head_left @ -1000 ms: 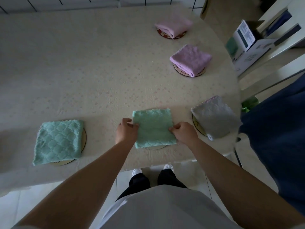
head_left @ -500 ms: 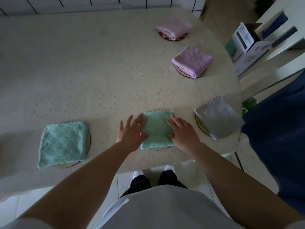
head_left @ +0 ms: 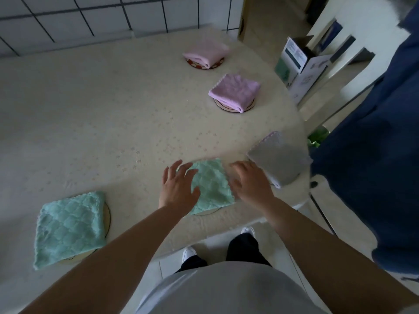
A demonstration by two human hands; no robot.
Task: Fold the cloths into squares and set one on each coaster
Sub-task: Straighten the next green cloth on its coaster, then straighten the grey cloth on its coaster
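A: Head view. What do the hands have?

B: I read the left hand [head_left: 179, 189] as spread flat, fingers [head_left: 169, 175] straight, gripping nothing; its thumb side lies over the left edge of the green cloth [head_left: 210, 186]. The right hand [head_left: 249, 184] is blurred; its fingers look relaxed and loose, holding nothing, just beside the cloth's right edge. Whether it touches the cloth, I cannot tell.

A: Where does the cloth lie from the fingers?

B: Between the two hands, folded to a rough square with no marked long axis, on a coaster [head_left: 207, 211] whose rim shows at the near edge. Both hands are about equally near; I judge a last pat or release is all that remains.

A: The count?

B: Five folded cloths: two green, counting the second green cloth [head_left: 68, 227], two pink, namely the pink cloth [head_left: 233, 90] and the far pink cloth [head_left: 206, 53], and one grey cloth [head_left: 278, 159], all on the table [head_left: 90, 121]. Four coasters show a rim; the one under the grey cloth is hidden.
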